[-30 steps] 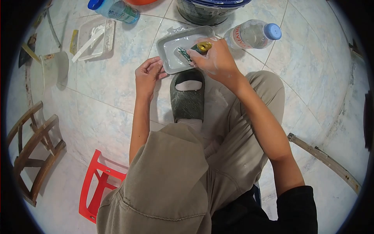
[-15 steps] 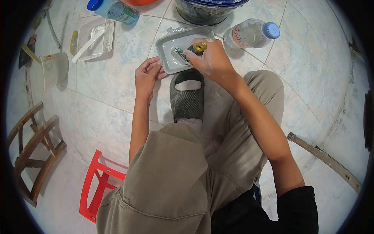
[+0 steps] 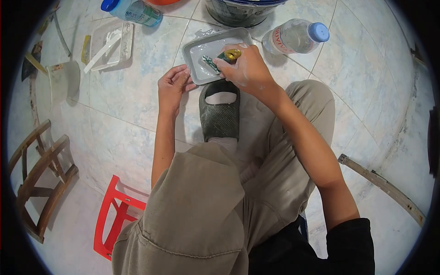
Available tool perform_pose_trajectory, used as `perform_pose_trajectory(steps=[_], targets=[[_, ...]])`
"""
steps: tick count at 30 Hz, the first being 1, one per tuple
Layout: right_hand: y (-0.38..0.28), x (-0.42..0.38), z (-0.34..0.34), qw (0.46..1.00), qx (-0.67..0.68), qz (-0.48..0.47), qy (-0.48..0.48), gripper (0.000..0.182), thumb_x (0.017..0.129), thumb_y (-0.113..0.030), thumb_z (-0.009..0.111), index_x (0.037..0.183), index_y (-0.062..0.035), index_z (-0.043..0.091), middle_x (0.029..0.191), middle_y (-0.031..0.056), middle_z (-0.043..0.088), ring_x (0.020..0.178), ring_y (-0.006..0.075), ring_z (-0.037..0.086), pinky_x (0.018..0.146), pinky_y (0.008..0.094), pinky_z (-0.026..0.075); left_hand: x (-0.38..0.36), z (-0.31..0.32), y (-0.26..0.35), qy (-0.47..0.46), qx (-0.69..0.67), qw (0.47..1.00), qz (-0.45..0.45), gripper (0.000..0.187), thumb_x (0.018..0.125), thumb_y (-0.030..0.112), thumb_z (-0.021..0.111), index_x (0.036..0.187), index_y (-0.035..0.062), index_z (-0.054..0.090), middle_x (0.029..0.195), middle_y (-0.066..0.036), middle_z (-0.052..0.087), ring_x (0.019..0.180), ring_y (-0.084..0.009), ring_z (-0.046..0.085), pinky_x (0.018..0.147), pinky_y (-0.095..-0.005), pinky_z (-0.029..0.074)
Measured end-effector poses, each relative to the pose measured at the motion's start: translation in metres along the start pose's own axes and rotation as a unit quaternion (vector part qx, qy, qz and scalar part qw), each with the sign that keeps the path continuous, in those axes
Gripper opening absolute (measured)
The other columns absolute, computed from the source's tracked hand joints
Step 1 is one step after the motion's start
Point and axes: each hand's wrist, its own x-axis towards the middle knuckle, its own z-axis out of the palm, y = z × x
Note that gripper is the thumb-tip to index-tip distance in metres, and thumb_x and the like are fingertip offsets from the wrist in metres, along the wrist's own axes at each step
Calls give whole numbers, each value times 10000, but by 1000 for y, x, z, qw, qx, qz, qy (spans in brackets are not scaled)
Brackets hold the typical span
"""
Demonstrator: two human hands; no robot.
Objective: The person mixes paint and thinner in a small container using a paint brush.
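Observation:
A grey rectangular tray [image 3: 197, 79] with wet greyish-white stuff in it lies on the tiled floor, just beyond my slippered foot. Over its right half, my right hand [image 3: 245, 68] is wrapped round a brush [image 3: 231, 55] with a yellow-ended, dark green handle; the brush's lower end is down in the tray. White smears cover the fingers and the back of that hand. At the tray's left edge, my left hand [image 3: 174, 85] touches the rim, its fingers partly curled round the side and the thumb near the corner.
Beyond the tray stands a dark bucket [image 3: 238, 16]. A clear bottle [image 3: 291, 37] is to its right, a blue-capped bottle [image 3: 140, 12] at upper left. Further left are a white tray [image 3: 126, 50] with a strip, a translucent container [image 3: 65, 82], wooden frames [image 3: 43, 174] and a red stool [image 3: 107, 215].
The view has shifted very slightly. Both hands and the brush keep nearly the same places at the tray.

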Motion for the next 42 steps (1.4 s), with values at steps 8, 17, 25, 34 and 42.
perform_pose_trajectory(steps=[8,17,25,34,42], targets=[[16,-4,9,920,-248,-286,102,181,854,-134,767,1010,-42,754,1015,158,670,865,353,600,755,440,507,1,-2,-2,-2,-4,1000,3,313,995,167,733,1256,5,674,1021,-58,738,877,-119,704,736,-262,610],[15,-4,12,936,-208,-271,87,256,849,-145,789,1055,-4,731,999,143,668,855,346,598,766,438,522,0,-1,-1,9,2,1000,-6,337,990,159,735,1274,-13,676,1011,-62,739,864,-116,703,715,-259,617],[3,-6,15,961,-158,-205,102,176,873,-154,772,1012,-54,733,971,125,704,852,364,619,775,440,488,1,-1,-2,10,-4,1000,-4,334,987,141,732,1268,-32,678,1017,-83,739,861,-128,707,719,-268,629],[-22,-2,5,989,-100,-103,17,203,864,-161,745,961,-4,659,846,191,682,835,439,646,753,504,528,1,-2,-2,7,-12,1000,-1,307,985,139,732,1233,-37,694,1021,-97,738,867,-142,709,735,-285,634],[-34,4,-16,997,-56,-51,21,263,922,-266,691,968,-10,661,799,231,666,749,466,635,680,506,507,1,-3,-5,6,-28,1000,0,303,987,135,729,1234,-37,692,1020,-88,739,862,-138,707,733,-276,631]])
